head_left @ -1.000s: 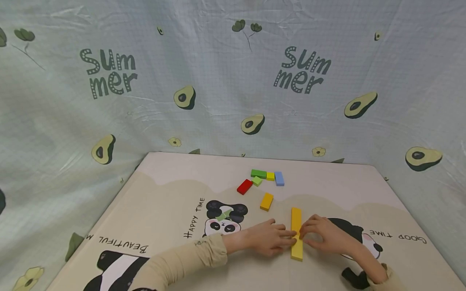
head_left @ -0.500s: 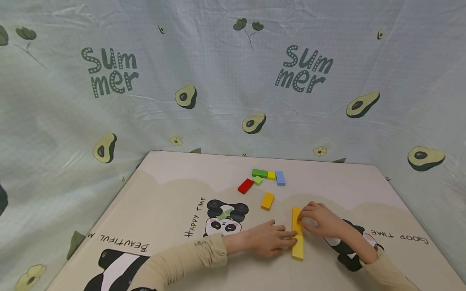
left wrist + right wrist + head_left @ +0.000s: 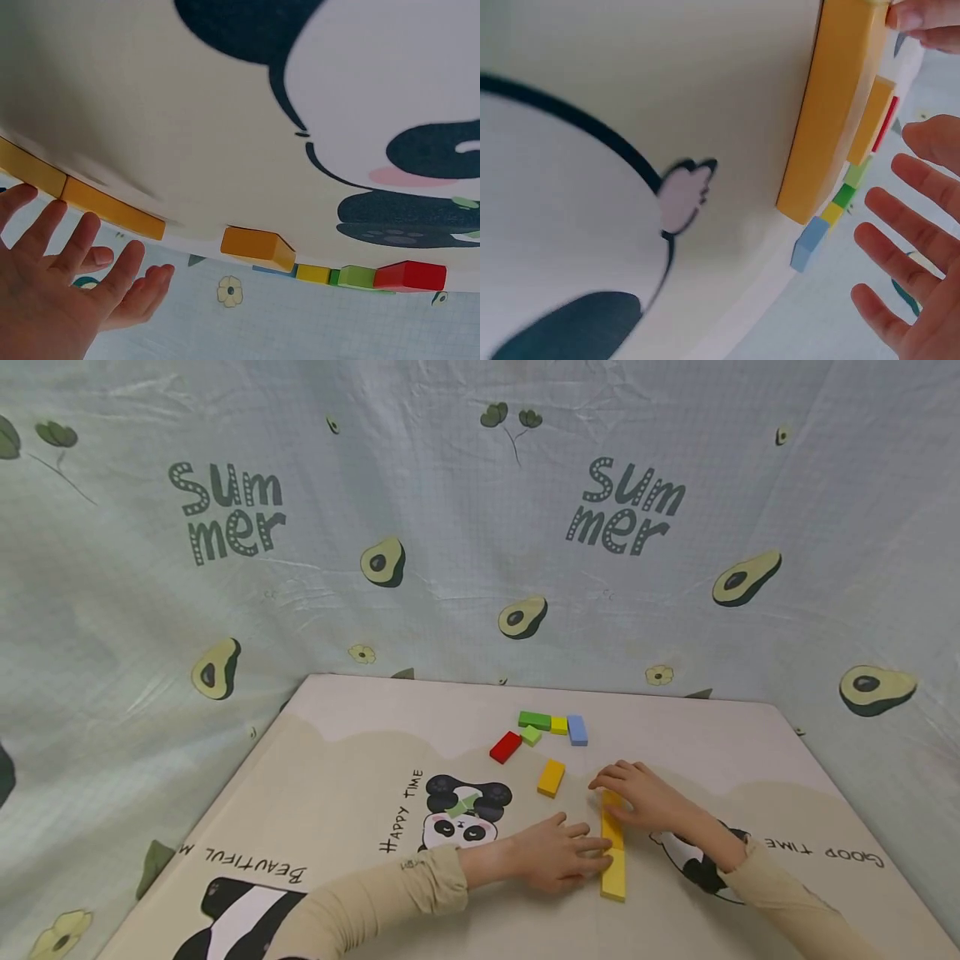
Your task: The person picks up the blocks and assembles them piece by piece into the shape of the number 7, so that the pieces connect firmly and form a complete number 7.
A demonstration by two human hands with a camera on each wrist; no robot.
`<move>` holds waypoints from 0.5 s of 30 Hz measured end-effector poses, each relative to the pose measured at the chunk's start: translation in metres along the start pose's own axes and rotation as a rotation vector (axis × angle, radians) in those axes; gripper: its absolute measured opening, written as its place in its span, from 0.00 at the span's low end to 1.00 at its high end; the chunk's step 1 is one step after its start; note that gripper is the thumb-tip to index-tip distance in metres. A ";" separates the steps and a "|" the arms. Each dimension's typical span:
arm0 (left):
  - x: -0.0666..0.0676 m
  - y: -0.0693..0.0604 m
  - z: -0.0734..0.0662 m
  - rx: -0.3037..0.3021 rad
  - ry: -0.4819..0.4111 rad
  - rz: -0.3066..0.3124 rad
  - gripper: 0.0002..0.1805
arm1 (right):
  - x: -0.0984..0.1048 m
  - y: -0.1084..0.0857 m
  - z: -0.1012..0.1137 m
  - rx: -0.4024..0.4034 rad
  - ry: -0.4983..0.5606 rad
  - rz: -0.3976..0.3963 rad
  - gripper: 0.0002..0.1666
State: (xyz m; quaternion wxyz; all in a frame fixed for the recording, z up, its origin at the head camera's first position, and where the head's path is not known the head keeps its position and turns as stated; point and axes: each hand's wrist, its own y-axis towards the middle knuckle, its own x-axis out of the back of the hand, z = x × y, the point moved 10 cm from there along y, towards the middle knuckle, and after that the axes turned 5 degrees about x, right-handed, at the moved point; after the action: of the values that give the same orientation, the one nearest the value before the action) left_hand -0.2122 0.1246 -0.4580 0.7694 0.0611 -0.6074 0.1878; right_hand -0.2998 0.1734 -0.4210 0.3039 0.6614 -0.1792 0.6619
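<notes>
Two yellow blocks lie end to end in a line: a lighter near block and a deeper yellow far block. My left hand rests its extended fingertips at their left side, around the joint. Over the far end of the line hovers my right hand, fingers spread and reaching leftward. In the right wrist view, the right hand has its fingers apart beside the far block, gripping nothing. The left wrist view has the left hand with fingers fanned under both blocks.
A loose orange-yellow block lies farther back. Behind it are a red block, a light green block, a green block, a small yellow block and a blue block. A patterned curtain hangs behind the table.
My right hand moved from the blocks' joint along the far block to its far end, and its fingers spread. The left hand stayed in place.
</notes>
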 end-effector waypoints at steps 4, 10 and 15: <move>-0.001 0.000 0.000 0.005 -0.011 0.003 0.26 | 0.002 0.009 0.000 0.020 -0.008 0.003 0.17; -0.002 0.000 0.000 0.016 -0.016 0.021 0.26 | -0.002 0.020 0.000 0.026 -0.031 0.051 0.20; -0.001 0.001 -0.001 0.017 -0.011 0.025 0.26 | -0.007 0.028 0.003 0.083 -0.096 0.046 0.24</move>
State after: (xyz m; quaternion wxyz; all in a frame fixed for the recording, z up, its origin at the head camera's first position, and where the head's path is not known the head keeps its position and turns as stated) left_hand -0.2120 0.1255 -0.4597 0.7632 0.0610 -0.6107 0.2020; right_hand -0.3160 0.1489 -0.4234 0.2520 0.7001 -0.1813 0.6430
